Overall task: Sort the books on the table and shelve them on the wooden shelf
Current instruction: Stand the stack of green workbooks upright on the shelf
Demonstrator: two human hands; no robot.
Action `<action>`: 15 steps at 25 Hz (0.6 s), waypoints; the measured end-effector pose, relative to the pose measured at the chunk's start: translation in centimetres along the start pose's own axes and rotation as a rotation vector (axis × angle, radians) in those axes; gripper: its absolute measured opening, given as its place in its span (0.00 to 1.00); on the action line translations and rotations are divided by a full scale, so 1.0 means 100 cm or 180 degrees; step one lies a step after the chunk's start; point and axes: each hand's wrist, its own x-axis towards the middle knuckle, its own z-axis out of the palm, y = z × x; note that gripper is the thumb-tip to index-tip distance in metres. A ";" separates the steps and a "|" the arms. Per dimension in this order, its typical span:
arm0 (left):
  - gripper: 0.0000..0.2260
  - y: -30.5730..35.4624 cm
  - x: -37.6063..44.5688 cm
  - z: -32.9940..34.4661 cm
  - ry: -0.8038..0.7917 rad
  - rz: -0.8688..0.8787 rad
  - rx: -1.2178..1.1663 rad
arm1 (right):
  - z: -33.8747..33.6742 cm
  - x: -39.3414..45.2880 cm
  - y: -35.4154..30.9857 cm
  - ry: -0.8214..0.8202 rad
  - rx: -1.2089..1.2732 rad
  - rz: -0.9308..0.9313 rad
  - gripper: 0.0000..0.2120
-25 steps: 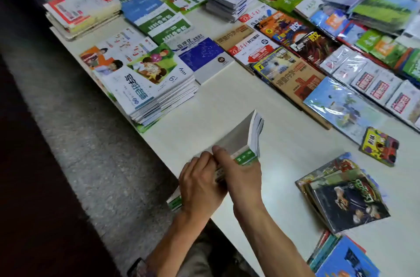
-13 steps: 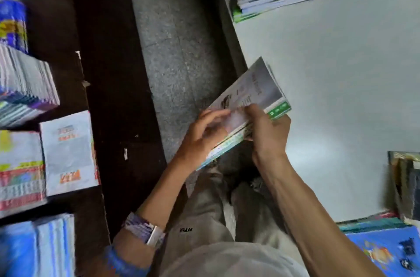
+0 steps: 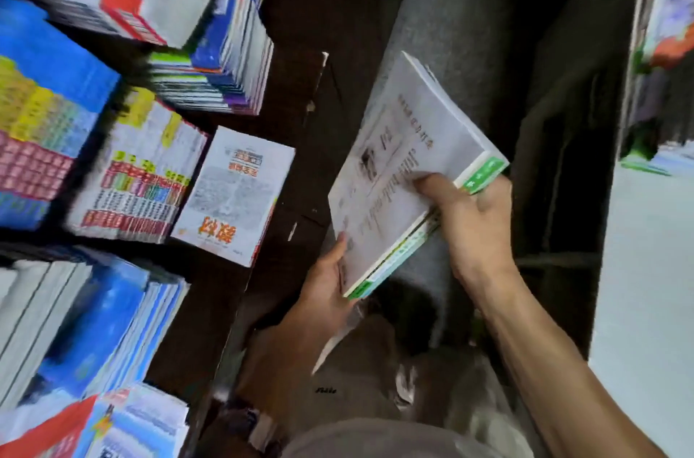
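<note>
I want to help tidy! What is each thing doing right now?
Small stack of books: lifted, held in both hands.
Left hand: grips the stack's near corner.
Right hand: grips the green-edged end.
Wooden shelf: stocked with book piles.
White book: lies flat on shelf.

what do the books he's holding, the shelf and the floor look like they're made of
Held books: paper, apparently soft matte covers; thin page edges and green-printed spines show. The right hand and left hand grip them.
Shelf: probably wood with a dark brown coat; pale chips at its edge show lighter material beneath.
Floor: looks like grey speckled stone or terrazzo, dull; blur leaves it open.
</note>
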 end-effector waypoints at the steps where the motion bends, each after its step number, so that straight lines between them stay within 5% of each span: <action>1: 0.16 0.016 -0.003 -0.003 -0.0107 0.0152 -0.0242 | 0.021 0.008 -0.013 -0.0232 -0.0046 -0.0086 0.08; 7: 0.18 0.081 -0.031 -0.013 -0.0432 0.0902 -0.0973 | 0.115 0.044 -0.064 -0.1549 0.0003 -0.0442 0.17; 15: 0.20 0.115 -0.054 0.039 0.0311 0.2052 -0.2045 | 0.181 0.098 -0.123 -0.2953 -0.0032 -0.0606 0.15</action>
